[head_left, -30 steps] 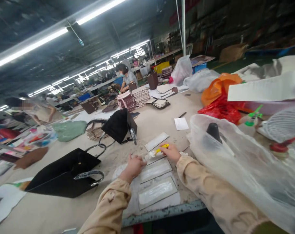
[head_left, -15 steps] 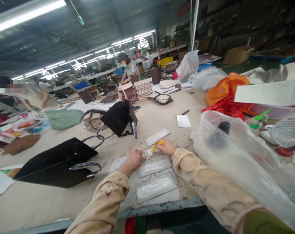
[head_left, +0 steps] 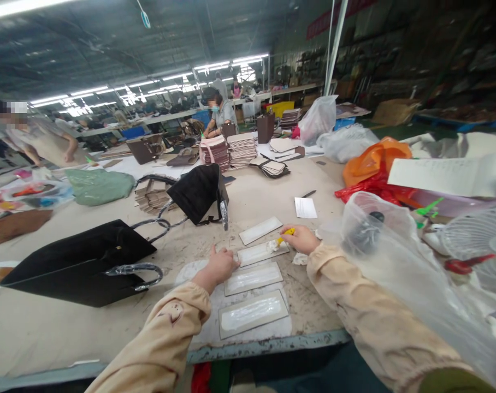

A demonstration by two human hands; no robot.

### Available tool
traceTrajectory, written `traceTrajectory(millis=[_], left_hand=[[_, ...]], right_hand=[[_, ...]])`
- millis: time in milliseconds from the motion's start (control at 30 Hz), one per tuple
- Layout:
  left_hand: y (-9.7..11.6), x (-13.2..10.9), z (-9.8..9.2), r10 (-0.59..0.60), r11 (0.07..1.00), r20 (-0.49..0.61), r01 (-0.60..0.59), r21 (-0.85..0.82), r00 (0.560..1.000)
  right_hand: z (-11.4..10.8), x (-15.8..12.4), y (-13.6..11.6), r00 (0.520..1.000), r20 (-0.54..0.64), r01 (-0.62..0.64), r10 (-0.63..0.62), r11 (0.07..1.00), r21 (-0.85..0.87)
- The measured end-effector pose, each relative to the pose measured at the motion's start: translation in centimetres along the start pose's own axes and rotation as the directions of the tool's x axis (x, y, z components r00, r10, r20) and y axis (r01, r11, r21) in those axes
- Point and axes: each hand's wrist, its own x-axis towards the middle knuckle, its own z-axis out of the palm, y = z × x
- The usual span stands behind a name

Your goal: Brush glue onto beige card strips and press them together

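My right hand (head_left: 304,239) is closed around a yellow-handled brush (head_left: 287,233). White paste sits at its tip, on the right part of a narrow rectangular panel (head_left: 254,254). My left hand (head_left: 220,266) rests at that panel's left end, index finger stretched out, holding nothing. Nearer to me lie a second panel (head_left: 254,278) and a third panel (head_left: 254,314), both coated with shiny white paste, on a pale sheet (head_left: 205,327). Just beyond the brushed panel is another pale panel (head_left: 260,230). The brush tip is partly lost in the paste.
Black handbags (head_left: 84,256) (head_left: 199,194) stand to the left. On the right are a clear plastic bag (head_left: 379,273), a white fan (head_left: 477,234) and an orange bag (head_left: 375,158). A white paper (head_left: 305,207) lies ahead. Beyond are stacked pieces (head_left: 242,152) and co-workers (head_left: 223,112).
My right hand and the brush have moved right along the panel, where white paste covers more of the surface. My left hand stays by the panel's left end. The view has tilted slightly.
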Motion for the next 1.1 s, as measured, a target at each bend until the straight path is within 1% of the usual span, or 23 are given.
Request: traceTrajectory(millis=[233,333,367,400,433,500,533,567,667,767,833,900,1100], left_hand=[[0.4,0.0,-0.3,-0.005,1.0,-0.018,0.005,-0.011,1.0],[0.4,0.3,-0.1,-0.004,1.0,-0.028,0.004,-0.022,1.0],[0.3,0.3,0.0,-0.002,1.0,-0.031,0.001,-0.023,1.0],[0.3,0.4,0.1,0.002,1.0,-0.033,-0.002,-0.024,0.999],[0.2,0.4,0.2,0.005,1.0,-0.034,-0.005,-0.025,0.999],[0.1,0.4,0.2,0.01,1.0,-0.029,-0.011,-0.024,1.0],[0.0,0.4,0.2,0.014,1.0,-0.025,-0.015,-0.023,1.0],[0.0,0.3,0.1,0.018,1.0,-0.021,-0.018,-0.022,1.0],[-0.1,0.2,0.0,0.022,1.0,-0.012,-0.022,-0.016,1.0],[-0.2,0.2,0.0,0.018,1.0,-0.008,-0.019,-0.011,1.0],[-0.2,0.3,0.1,0.015,1.0,-0.004,-0.015,-0.01,1.0],[-0.2,0.3,0.0,0.01,1.0,0.002,-0.01,-0.013,1.0],[0.1,0.2,-0.3,0.003,1.0,0.008,-0.003,-0.015,1.0]], right_hand=[[-1.3,-0.5,-0.2,0.996,-0.06,0.052,-0.062,0.987,-0.155],[-1.2,-1.0,-1.0,0.992,-0.101,0.062,-0.081,0.982,-0.18],[-1.0,-1.1,-1.3,0.991,-0.113,0.054,-0.071,0.987,-0.148],[-0.5,-1.2,-1.7,0.992,-0.115,0.034,-0.042,0.997,-0.068],[0.1,-1.3,-2.0,0.995,-0.101,0.007,-0.002,0.999,0.046],[1.8,-1.4,-2.7,0.997,-0.03,-0.06,0.071,0.956,0.286],[2.8,-1.3,-2.9,0.996,0.01,-0.087,0.09,0.926,0.368],[3.8,-1.3,-3.1,0.995,0.039,-0.103,0.095,0.908,0.406],[6.4,-0.9,-3.3,0.99,0.083,-0.139,0.114,0.899,0.416],[7.6,-0.5,-3.0,0.982,0.112,-0.183,0.151,0.898,0.399],[7.5,-0.4,-2.6,0.978,0.117,-0.205,0.173,0.904,0.374],[6.6,-0.3,-2.1,0.975,0.109,-0.222,0.196,0.912,0.345],[1.9,-0.6,-0.2,0.967,0.007,-0.248,0.253,0.941,0.232]])
